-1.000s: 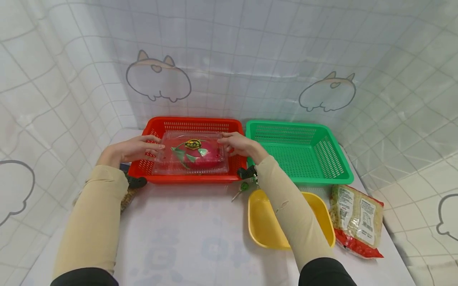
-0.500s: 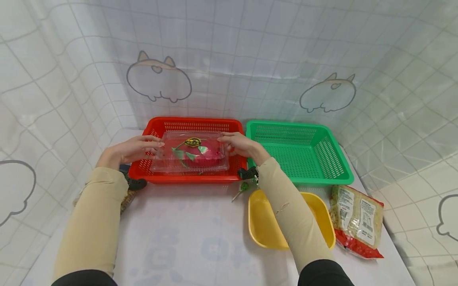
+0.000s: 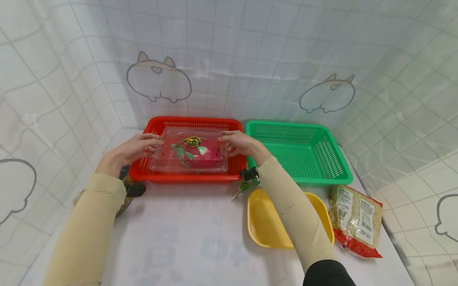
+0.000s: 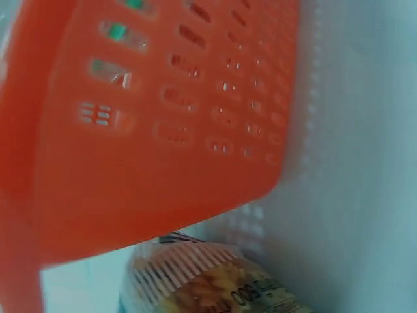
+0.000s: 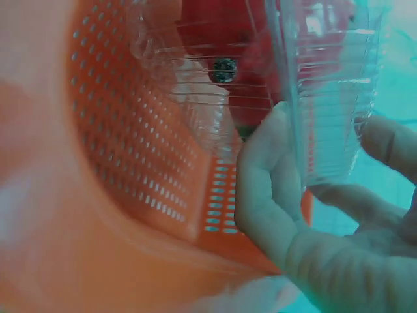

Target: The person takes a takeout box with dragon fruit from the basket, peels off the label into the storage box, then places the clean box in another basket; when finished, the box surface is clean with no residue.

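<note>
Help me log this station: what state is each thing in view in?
Clear plastic box: looks closed, held at its ends by left hand and right hand
Dragon fruit: inside the box
Red basket: upright, open-topped
Green basket: upright, open-topped
Yellow tray: upright, partly covered by right sleeve
Bag at right: lying down, sealing unclear
Bag at left: partly hidden, sealing unclear
Small green-headed stick: lying on the table
</note>
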The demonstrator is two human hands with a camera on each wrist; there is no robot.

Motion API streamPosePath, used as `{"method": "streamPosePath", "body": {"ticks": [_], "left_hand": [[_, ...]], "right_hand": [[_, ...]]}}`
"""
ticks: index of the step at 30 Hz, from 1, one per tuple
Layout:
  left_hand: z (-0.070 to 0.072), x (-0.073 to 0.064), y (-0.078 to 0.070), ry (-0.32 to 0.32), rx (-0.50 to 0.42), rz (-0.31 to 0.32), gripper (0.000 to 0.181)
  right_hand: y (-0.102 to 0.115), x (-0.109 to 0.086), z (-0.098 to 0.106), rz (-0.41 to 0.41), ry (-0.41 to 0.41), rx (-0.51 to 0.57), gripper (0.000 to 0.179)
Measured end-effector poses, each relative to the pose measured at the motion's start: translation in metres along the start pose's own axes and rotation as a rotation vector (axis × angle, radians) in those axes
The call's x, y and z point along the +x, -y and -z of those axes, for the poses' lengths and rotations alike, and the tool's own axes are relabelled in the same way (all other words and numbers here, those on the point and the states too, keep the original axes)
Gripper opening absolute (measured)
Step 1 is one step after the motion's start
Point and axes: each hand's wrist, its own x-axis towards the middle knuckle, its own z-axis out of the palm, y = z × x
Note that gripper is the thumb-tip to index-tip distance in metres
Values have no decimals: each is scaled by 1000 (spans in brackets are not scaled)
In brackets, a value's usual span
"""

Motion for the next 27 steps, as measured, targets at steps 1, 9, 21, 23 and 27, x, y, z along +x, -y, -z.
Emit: {"method": "streamPosePath", "body": {"ticks": [1, 9, 21, 23, 27], "left_hand": [[-2, -2, -2, -10, 6, 0, 68], [-11, -13, -15, -86, 40, -10, 71], [-23, -35, -33, -161, 58, -37, 71], [-25, -40, -35, -166, 42, -42, 72], [-32, -47, -37, -181, 36, -53, 72]], "right_hand": [[2, -2, -1, -4, -4, -10, 67], [15, -21, -5, 49, -67, -66, 68], [22, -48, -14, 128, -137, 35, 60], [22, -52, -16, 142, -152, 52, 59], [20, -58, -19, 154, -174, 88, 59]]}}
